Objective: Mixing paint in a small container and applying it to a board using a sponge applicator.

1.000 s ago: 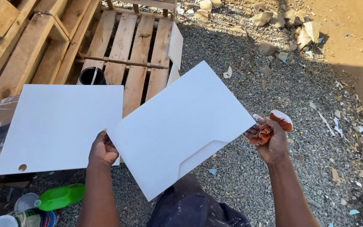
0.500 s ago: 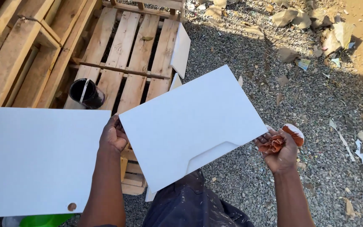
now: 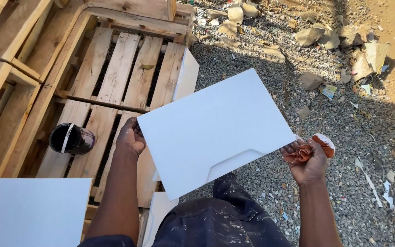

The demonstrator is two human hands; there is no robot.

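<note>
I hold a white rectangular panel (image 3: 211, 128) with a cut-out handle recess near its lower edge, tilted in front of me above my lap. My left hand (image 3: 131, 137) grips the panel's left edge. My right hand (image 3: 308, 158) supports its lower right corner and also clutches a crumpled reddish-brown piece of sandpaper (image 3: 314, 148). Below the panel my paint-spattered dark trousers (image 3: 220, 219) show.
A wooden pallet (image 3: 115, 77) lies to the left with a black paint tin (image 3: 69, 138) and a stick in it. Another white panel (image 3: 30, 210) sits at lower left, and one leans on the pallet (image 3: 187, 75). Gravel and stones (image 3: 325, 36) cover the ground right.
The view has shifted so the pallet and tin sit lower and the left panel slides toward the bottom corner. Both hands keep their hold; the panel has swung slightly up and right.
</note>
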